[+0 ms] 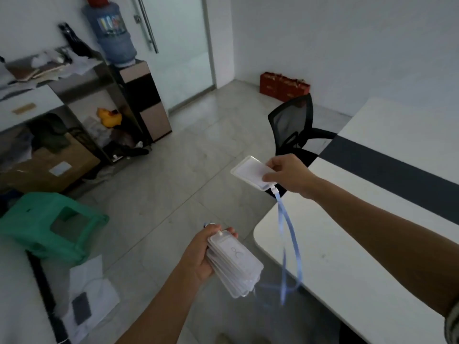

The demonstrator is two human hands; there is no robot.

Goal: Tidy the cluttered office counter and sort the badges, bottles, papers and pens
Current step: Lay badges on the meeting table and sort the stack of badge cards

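We grip the badge stack (234,263) in left hand (198,255); right hand (289,173) pinches one badge (248,171) at 12 o'clock; counter (37,70) at 10 o'clock untidied.

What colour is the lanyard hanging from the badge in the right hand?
Light blue; the lanyard shows best in the head view.

I see a grey tiled floor (159,194) carrying a green stool (44,224), loose papers (92,294), a cardboard box (49,165) and red bags (283,86). The white table (347,256) on my right bears a dark stripe (397,175).
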